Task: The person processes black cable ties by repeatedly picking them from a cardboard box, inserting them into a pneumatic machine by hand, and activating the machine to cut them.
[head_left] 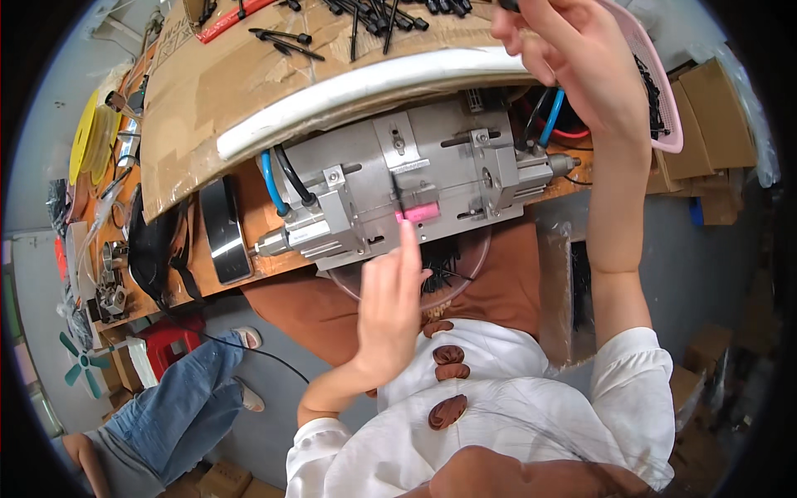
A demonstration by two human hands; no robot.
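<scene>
My left hand [388, 303] is in front of a metal fixture [332, 217], its index finger stretched out and the others bent. That fingertip meets the left end of a pink block [422, 212], beside a thin black rod [398, 192] lying across the fixture's middle; whether it presses on either I cannot tell. My right hand [573, 66] is raised over the far right of the cardboard, fingers curled in. At its fingertips is a small black part [509, 4], cut off by the upper edge. My left hand holds nothing that I can see.
Several black pin-like parts [386, 18] lie on cardboard [249, 79] edged with a white padded strip [365, 91]. A pink basket [671, 108] stands right. A phone [224, 232] lies left. A clear bowl [469, 266] sits below the fixture. Another person [170, 427] is at lower left.
</scene>
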